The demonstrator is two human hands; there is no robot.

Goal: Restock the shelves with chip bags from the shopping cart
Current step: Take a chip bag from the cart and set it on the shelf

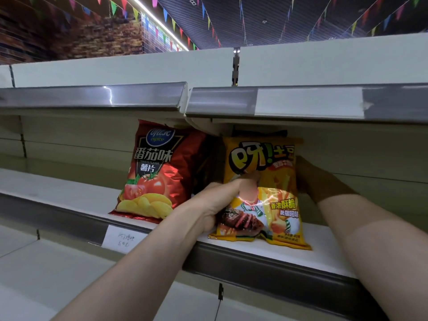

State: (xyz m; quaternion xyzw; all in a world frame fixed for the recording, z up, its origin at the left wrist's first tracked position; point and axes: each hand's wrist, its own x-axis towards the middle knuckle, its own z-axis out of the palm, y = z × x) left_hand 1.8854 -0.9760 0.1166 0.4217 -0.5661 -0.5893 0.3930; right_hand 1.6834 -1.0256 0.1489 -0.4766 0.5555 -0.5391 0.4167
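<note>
A yellow chip bag [278, 205] stands upright on the middle shelf [301, 256], its bottom edge on the white shelf board. My left hand [220, 200] grips its left side, thumb across the front. My right hand [317, 179] is at the bag's right edge, reaching behind it; its fingers are hidden by the bag. A red tomato chip bag [157, 172] leans upright on the same shelf just to the left, a small gap apart from the yellow one.
The upper shelf's grey price rail [231, 100] hangs just above the bag tops. A handwritten white label [122, 239] sits on the middle shelf's rail. A lower shelf [58, 274] shows below. The shopping cart is out of view.
</note>
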